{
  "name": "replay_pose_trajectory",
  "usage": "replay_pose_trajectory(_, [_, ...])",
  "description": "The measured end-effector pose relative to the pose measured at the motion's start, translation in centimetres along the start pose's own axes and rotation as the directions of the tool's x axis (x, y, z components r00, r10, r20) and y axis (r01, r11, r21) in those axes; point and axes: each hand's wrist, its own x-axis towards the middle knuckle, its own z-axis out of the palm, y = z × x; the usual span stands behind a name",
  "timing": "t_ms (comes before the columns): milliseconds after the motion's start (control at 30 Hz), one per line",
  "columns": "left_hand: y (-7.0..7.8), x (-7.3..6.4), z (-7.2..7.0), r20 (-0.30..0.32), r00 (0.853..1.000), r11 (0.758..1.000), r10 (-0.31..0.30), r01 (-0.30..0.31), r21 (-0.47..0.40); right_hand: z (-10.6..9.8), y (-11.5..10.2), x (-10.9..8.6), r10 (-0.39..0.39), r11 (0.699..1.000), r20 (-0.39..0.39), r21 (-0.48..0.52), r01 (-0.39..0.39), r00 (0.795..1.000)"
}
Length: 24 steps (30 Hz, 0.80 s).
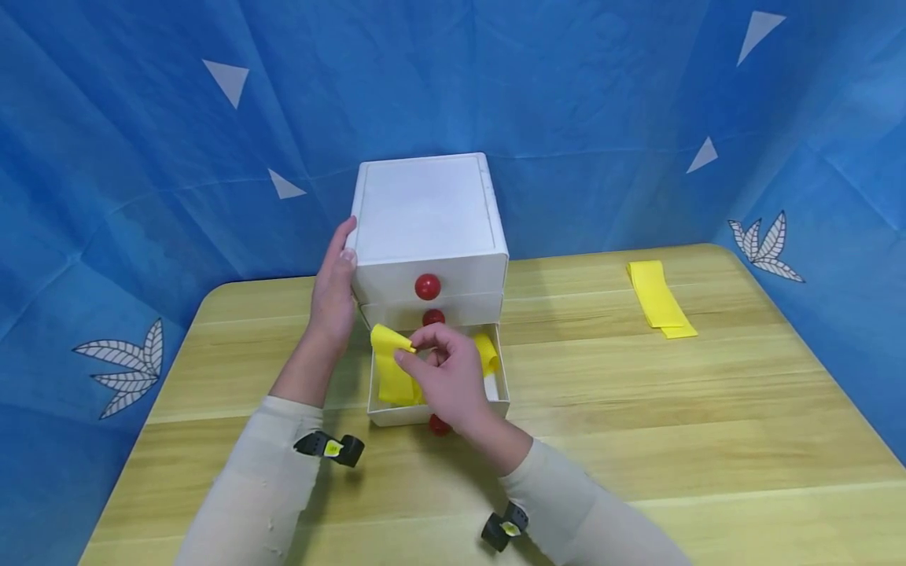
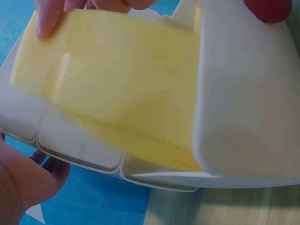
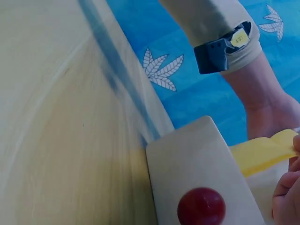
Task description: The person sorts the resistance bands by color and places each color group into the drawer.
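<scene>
A small white drawer cabinet (image 1: pixel 425 208) stands on the table, its bottom drawer (image 1: pixel 402 417) pulled out. My left hand (image 1: pixel 333 303) rests against the cabinet's left side, thumb near the front edge. Over the drawer, my right hand (image 1: pixel 456 377) pinches the upper edge of a folded yellow strip (image 1: pixel 392 369), which looks like cloth. The strip's lower part hangs inside the drawer; in the left wrist view it slopes down behind the drawer front (image 2: pixel 243 103). Another yellow piece (image 1: pixel 487 352) lies at the drawer's right, partly hidden by my right hand.
A folded yellow strip (image 1: pixel 654 295) lies on the wooden table (image 1: pixel 708 417) at the right. Red knobs (image 1: pixel 428 287) stick out from the drawer fronts. A blue patterned curtain (image 1: pixel 566 94) hangs close behind the cabinet.
</scene>
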Motion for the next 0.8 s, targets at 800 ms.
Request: replay_pose_trajectory(800, [0.1, -0.1, 0.0, -0.005, 1.0, 1.0, -0.023, 0.023, -0.019, -3.0, 0.3, 0.5, 0.077, 0.891, -0.013, -0.448, -0.075, 0.997])
